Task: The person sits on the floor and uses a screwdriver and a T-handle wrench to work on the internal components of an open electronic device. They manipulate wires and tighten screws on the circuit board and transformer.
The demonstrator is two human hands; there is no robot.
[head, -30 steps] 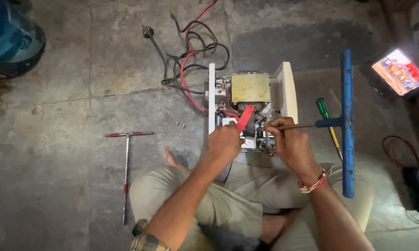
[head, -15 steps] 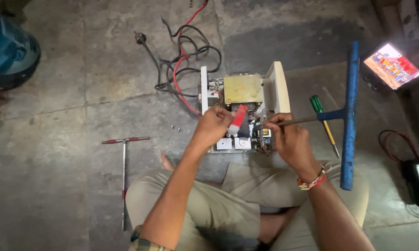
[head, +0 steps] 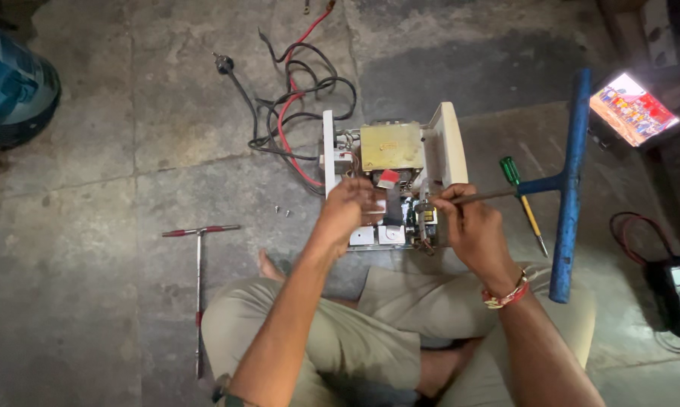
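Gripping the long blue T-handled wrench [head: 568, 185] in the right hand [head: 472, 230], the person has slid the closed left hand [head: 347, 211] lower inside the opened white metal-cased electrical unit [head: 389, 177], off its red tab [head: 387, 179].

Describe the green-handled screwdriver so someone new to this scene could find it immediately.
Start at the opened white device on the concrete floor; right of it lies a long blue T-shaped tool. The screwdriver lies between them, the only tool with a green handle and yellow shaft.

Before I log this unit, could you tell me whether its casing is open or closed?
Open. The white unit has no cover on top: its brass-coloured block and wiring are exposed, and the left hand and right hand work inside.
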